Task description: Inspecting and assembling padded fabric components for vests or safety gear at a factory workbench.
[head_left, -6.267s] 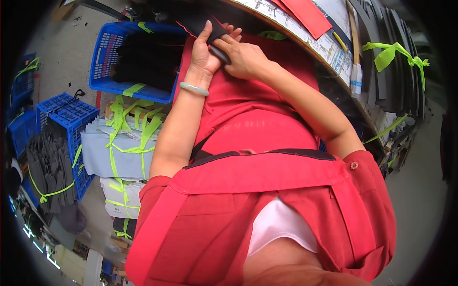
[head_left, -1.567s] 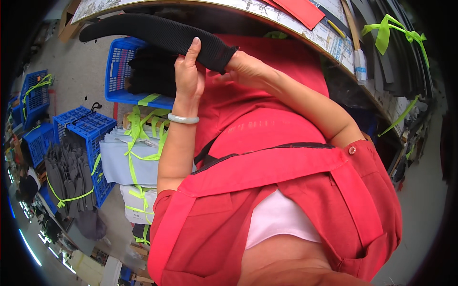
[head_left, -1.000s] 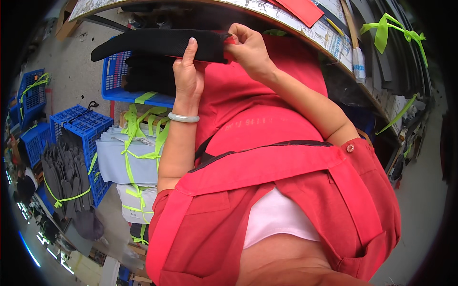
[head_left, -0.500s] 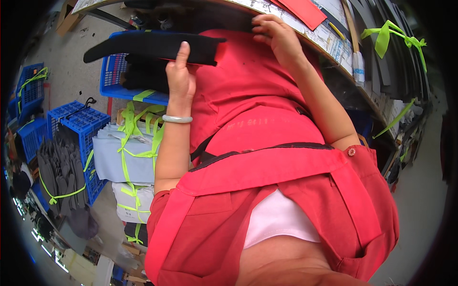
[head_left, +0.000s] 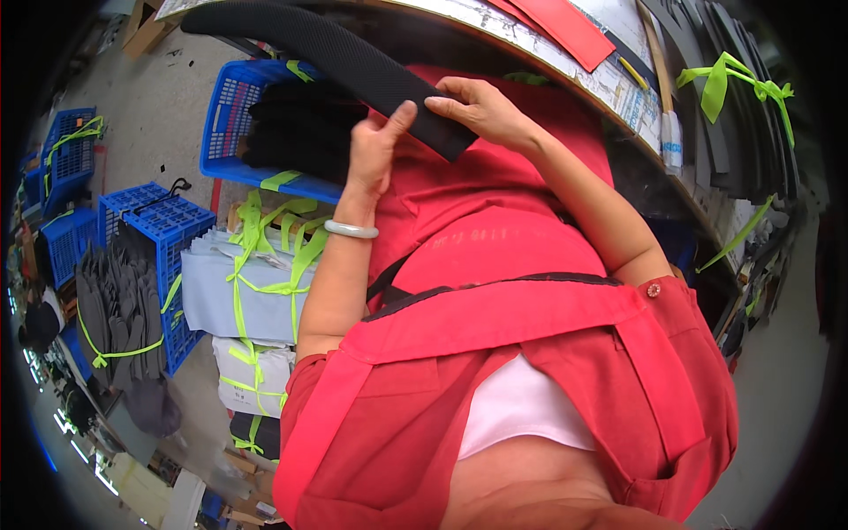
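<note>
Apparently to steady the long black cloth (head_left: 327,57) above the red apron (head_left: 495,238), the left hand (head_left: 375,150) and right hand (head_left: 490,113) pinch its near end from opposite edges, leaving the rest stretching past the blue basket (head_left: 216,146). Half a second earlier, the right hand is off it, beside the table (head_left: 632,102).

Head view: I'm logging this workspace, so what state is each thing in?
Black strip: held up, curved
Left hand: gripping strip, thumb on top
Right hand: thumb touching strip
Blue basket: open, dark pieces inside
Gray bundle: tied, green band
Light-blue stack: tied
Red material: lying flat
</note>
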`<state>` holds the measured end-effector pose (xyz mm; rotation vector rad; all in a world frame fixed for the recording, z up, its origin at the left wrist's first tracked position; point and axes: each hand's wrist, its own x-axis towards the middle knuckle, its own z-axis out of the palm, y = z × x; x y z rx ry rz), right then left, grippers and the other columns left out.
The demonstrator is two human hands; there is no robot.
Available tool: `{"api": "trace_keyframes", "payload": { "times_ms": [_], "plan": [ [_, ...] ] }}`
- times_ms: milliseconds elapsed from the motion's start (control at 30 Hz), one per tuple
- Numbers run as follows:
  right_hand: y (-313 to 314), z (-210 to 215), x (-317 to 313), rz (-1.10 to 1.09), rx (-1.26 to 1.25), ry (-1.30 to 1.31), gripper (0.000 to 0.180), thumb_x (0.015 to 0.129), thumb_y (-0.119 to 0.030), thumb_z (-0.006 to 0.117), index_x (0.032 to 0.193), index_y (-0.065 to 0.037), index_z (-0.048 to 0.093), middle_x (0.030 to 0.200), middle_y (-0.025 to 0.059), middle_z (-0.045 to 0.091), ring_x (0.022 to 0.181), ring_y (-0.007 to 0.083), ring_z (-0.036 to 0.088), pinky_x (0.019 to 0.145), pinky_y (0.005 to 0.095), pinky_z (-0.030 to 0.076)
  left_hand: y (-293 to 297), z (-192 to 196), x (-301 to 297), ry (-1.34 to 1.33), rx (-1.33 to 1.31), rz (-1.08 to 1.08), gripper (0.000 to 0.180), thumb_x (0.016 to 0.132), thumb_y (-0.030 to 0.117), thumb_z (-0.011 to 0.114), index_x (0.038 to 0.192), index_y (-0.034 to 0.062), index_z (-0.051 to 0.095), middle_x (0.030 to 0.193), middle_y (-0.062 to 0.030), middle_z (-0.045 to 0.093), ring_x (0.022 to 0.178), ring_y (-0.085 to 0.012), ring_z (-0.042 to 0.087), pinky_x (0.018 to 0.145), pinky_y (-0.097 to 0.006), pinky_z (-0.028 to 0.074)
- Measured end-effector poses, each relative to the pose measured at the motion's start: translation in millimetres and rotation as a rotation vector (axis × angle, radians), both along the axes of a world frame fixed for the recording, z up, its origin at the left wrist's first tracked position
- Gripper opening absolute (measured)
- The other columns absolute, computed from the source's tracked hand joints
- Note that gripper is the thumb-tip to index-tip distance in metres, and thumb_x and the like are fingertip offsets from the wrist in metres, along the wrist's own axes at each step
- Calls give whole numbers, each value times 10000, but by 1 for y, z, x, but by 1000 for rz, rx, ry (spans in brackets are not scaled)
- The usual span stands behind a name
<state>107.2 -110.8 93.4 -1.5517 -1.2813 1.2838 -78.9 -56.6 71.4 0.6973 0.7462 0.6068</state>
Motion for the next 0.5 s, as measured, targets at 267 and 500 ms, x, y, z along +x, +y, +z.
{"api": "trace_keyframes", "payload": {
  "times_ms": [267,500],
  "plan": [
    [5,14,1,99,11,-142,394,964,-367,551,912,21,596,683,59,553,646,117,507,595,306,434,-9,-23,0,-109,140,-15,245,939,118,603,1095,-69,621,1029,-131,675,893,-169,656,808,-290,548],
    [2,-1,0,43,-51,-169,414,954,-369,562,889,39,578,679,103,547,644,146,505,607,345,425,1,-24,-9,-51,96,49,253,996,184,503,969,-28,637,902,-111,687,781,-186,684,705,-305,579]
  ]
}}
